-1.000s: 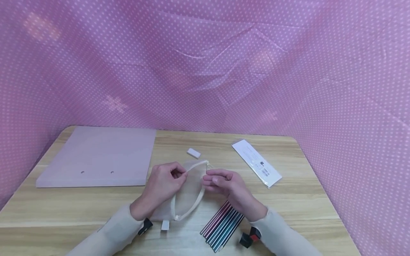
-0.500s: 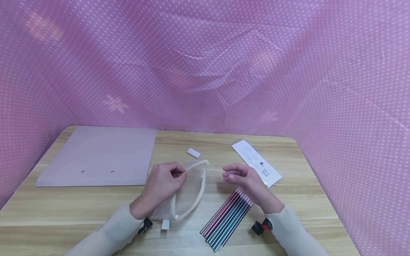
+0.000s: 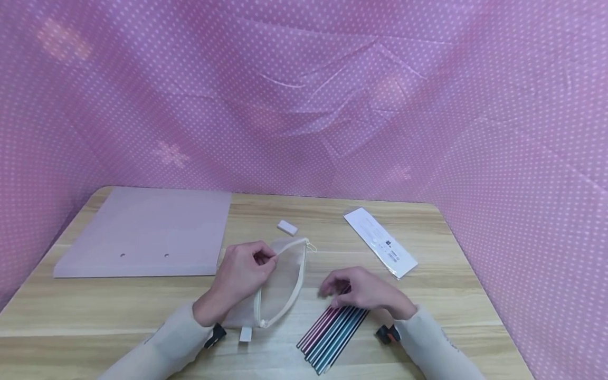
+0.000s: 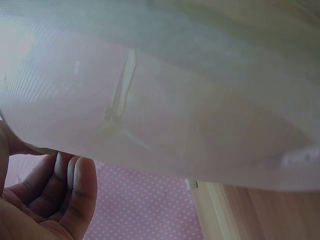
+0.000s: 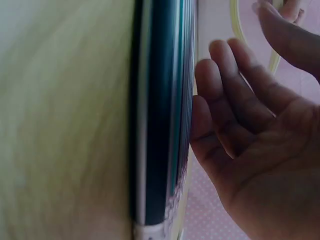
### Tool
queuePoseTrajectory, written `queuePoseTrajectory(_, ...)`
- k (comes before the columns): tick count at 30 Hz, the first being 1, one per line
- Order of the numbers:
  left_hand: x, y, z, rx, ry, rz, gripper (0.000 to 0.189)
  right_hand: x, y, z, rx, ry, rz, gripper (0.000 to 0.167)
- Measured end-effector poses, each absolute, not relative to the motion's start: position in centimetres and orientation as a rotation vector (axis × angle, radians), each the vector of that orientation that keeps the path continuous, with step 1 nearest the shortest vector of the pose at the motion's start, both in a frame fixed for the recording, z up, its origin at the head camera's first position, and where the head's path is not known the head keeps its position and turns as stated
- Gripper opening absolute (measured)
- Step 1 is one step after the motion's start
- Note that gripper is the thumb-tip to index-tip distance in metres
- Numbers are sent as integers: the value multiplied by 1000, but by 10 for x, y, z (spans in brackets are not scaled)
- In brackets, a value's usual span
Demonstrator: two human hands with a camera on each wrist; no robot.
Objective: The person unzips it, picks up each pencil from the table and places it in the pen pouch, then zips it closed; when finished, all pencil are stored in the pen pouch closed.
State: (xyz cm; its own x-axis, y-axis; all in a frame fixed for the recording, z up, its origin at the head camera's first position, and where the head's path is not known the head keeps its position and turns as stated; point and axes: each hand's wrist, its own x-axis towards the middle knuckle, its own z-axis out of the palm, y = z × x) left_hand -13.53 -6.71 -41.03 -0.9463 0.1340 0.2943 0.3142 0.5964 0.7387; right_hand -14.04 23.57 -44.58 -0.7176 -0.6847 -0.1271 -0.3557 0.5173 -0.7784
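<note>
1. From my remote station, I see the left hand (image 3: 243,272) pinching the edge of a translucent pouch (image 3: 281,295) between thumb and forefinger; its remaining fingers are curled. In the left wrist view the thumb is cut off by the frame, and the pouch wall veils most of the scene.
2. The pouch lies on the table (image 3: 456,301), left of the pencils (image 3: 332,336), its mouth spread and bordered by a pale zip (image 3: 301,279). The left hand and forearm cover part of its near-left side.
3. I see the right hand (image 3: 360,289) over the pencils' far ends, slightly blurred, its fingers loosely bent and grasping nothing. The right wrist view shows its fingertips close beside the row; whether they touch I cannot tell.
4. That hand conceals the far ends in the head view; from the wrist they appear pale and patterned, though blurred. I cannot count the pencils reliably.
5. Print on the clear-wrapped packet (image 3: 381,243), at far right, is too small for me to read.
6. The table is pale, wood-grained, with rounded far corners; its near edge falls outside my view. A mauve sheet with two holes (image 3: 152,232) lies at left, a small white block (image 3: 287,227) beyond the pouch.
7. Pink cloth with pale dots (image 3: 304,105) encloses the surface, creased at centre.
</note>
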Motion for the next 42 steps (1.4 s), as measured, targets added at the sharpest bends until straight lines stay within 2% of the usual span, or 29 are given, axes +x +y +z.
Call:
queuePoseTrajectory(22, -135, -66, -412, -382, -2628, -1283, 9, -134, 227, -452, -1110, 2371, -726, 35)
queuePoseTrajectory(42, -135, -65, -414, -383, -2636, -1291, 7, -134, 224, -450, -1118, 2362, -709, 34)
